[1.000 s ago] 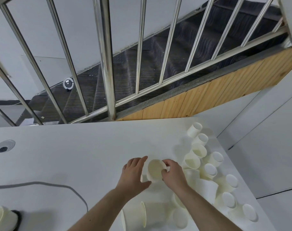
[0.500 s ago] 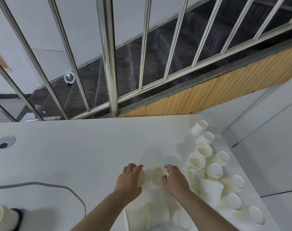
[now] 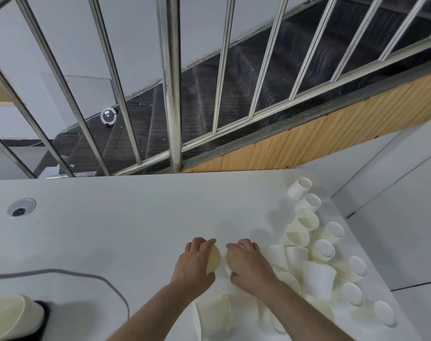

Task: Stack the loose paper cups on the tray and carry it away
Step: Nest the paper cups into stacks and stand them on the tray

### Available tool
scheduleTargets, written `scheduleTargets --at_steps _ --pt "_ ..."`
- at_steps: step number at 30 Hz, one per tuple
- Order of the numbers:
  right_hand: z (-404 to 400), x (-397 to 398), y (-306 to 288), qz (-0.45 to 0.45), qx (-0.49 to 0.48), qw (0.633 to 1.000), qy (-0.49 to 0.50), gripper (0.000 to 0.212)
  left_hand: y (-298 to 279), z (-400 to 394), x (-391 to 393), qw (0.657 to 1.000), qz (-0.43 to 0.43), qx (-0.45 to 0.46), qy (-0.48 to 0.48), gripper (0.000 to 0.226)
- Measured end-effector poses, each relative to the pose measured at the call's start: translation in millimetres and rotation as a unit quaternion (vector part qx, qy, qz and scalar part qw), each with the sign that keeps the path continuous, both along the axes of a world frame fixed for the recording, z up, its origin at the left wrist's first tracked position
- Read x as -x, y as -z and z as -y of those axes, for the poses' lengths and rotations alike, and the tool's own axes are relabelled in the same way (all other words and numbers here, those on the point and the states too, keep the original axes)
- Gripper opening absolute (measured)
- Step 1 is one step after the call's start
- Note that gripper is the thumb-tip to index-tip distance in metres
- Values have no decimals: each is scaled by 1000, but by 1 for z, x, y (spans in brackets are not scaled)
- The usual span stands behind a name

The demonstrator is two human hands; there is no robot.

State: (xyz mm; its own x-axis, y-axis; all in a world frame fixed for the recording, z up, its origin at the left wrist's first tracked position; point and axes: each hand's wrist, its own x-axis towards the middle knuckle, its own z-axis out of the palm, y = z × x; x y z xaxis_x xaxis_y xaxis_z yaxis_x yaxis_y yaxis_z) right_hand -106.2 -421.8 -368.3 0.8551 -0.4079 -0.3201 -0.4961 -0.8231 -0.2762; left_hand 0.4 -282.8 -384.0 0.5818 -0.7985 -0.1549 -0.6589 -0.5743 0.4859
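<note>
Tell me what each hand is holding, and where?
Left hand grips one white paper cup around its side; right hand grips another cup likewise.

Two hands, roughly twenty paper cups, one cable.

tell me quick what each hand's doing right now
Left hand: grips a paper cup.
Right hand: grips another paper cup.

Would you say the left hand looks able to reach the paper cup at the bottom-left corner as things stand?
Probably yes: bare table lies between the left hand and that corner cup, but the hand already grips a cup.
</note>
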Motion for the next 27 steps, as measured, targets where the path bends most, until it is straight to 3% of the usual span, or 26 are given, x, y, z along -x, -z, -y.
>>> scheduleTargets --at_steps 12,27 --pt "-41 17 -46 87 20 996 20 70 -17 -39 14 996 -19 81 -25 77" --pt "-171 71 -78 135 25 990 -17 71 -54 -175 71 984 18 152 -93 75"
